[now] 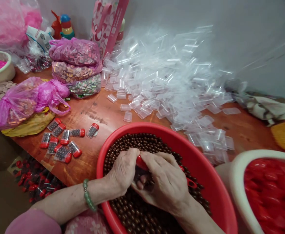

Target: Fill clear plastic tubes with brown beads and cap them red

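Over a red basin (147, 126) of shiny brown balls (132, 209), my two hands meet around a small clear plastic box with a red cap (141, 162). My left hand (121, 170) is closed against the box's left side, its thumb up by the cap. From the right, my right hand (168, 182) wraps round the same box, thumb and forefinger at the cap. My fingers cover much of the box, and its contents are hard to see. A red plastic piece with a ring (191, 183) lies on the balls beside my right hand.
Several filled, red-capped boxes (61, 152) lie left of the basin; more fill a carton (35, 178) below. A heap of empty clear cases (161, 78) stands behind. Red caps (271, 191) fill a white tub (238, 182) at right. Pink bags (76, 52) sit back left.
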`<state>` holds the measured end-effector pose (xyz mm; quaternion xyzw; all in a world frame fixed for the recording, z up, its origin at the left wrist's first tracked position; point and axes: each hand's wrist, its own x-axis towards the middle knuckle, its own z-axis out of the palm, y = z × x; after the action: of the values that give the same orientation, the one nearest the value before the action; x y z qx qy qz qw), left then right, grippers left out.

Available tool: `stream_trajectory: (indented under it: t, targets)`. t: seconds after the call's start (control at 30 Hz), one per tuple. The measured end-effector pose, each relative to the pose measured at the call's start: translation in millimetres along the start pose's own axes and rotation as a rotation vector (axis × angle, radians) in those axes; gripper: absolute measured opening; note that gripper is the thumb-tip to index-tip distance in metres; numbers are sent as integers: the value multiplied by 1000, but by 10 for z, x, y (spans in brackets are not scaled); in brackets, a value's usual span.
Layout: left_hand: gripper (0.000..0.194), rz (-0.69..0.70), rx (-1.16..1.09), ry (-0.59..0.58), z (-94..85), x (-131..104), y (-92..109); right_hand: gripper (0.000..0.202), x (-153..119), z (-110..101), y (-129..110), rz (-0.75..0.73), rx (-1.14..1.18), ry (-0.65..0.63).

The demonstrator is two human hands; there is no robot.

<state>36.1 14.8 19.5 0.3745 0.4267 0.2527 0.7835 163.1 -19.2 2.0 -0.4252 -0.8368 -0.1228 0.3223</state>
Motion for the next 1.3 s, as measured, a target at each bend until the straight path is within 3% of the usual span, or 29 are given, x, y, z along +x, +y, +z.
stream_trajectory:
  t: [0.1, 0.2, 0.27, 0.37, 0.43, 0.5, 0.57, 0.6, 0.7, 0.83, 0.9, 1.0, 1.1, 1.3]
  targets:
    - [43, 63, 33, 93, -29, 36, 0, 64, 2, 30, -9, 13, 8, -44]
    - [39, 135, 76, 100, -134, 8, 49, 65, 42, -2, -25, 76, 89, -159]
    - [38, 150, 104, 72, -292, -95, 117, 69, 55, -71, -5, 161, 184, -236]
    - [47, 241, 278, 106, -679, -347, 239, 74, -11, -194, 118, 346, 232, -309]
    - [44, 394, 602, 310, -1009, -484, 303, 56, -129, -259, 247, 427, 180, -343]
    - [39, 433, 953, 572, -1318, -532, 336, 40, -287, -304, 375, 480, 137, -403]
    - [30, 548, 1237, 715, -1503, -511, 342, 31, -434, -328, 459, 530, 118, -486]
    - [31, 611, 1314, 734, -1527, -493, 340, 28, -485, -333, 476, 551, 114, -531]
    - [29, 759, 1338, 612, -1337, -438, 334, 21, -498, -319, 442, 579, 120, -667]
    - [14, 877, 1275, 198, -847, -261, 343, 19, -277, -296, 403, 540, 50, -874]
    - [15, 880, 1287, 12, -670, -114, 361, 19, -188, -309, 460, 552, -76, -929]
    - [17, 844, 1389, -131, -529, 148, 426, 16, -197, -358, 592, 646, -248, -917]
    - [18, 817, 1537, -157, -488, 463, 555, 10, -329, -374, 663, 710, -307, -893]
    - [32, 776, 1688, 122, -600, 1251, 919, 20, -521, -291, 566, 666, -131, -778]
